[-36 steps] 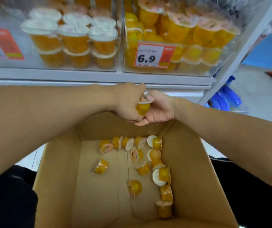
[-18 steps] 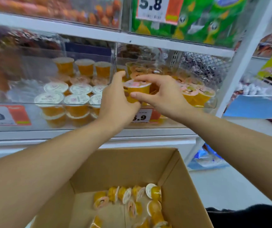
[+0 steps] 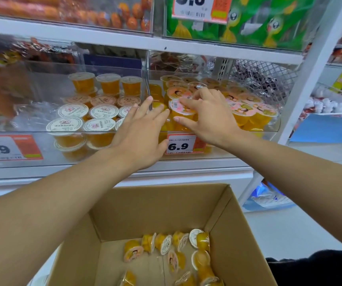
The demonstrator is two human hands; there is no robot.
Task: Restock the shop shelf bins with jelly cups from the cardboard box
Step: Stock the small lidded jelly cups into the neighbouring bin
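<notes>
Both hands are up at the right-hand clear bin, the one tagged 6.9. My right hand pinches a pink-lidded jelly cup at the bin's front left corner, thumb low on its wall and fingers over the lid. My left hand has fingers straight and spread, holding nothing. I'd seat the cup upright and level before letting go. More cups lie in the cardboard box below.

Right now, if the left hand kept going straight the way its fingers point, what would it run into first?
Most likely the clear divider between the two bins: the left hand points up and forward, fingertips already at that wall. Just right of it sit the pink-lidded jelly cups. Depth is hard to judge here.
</notes>
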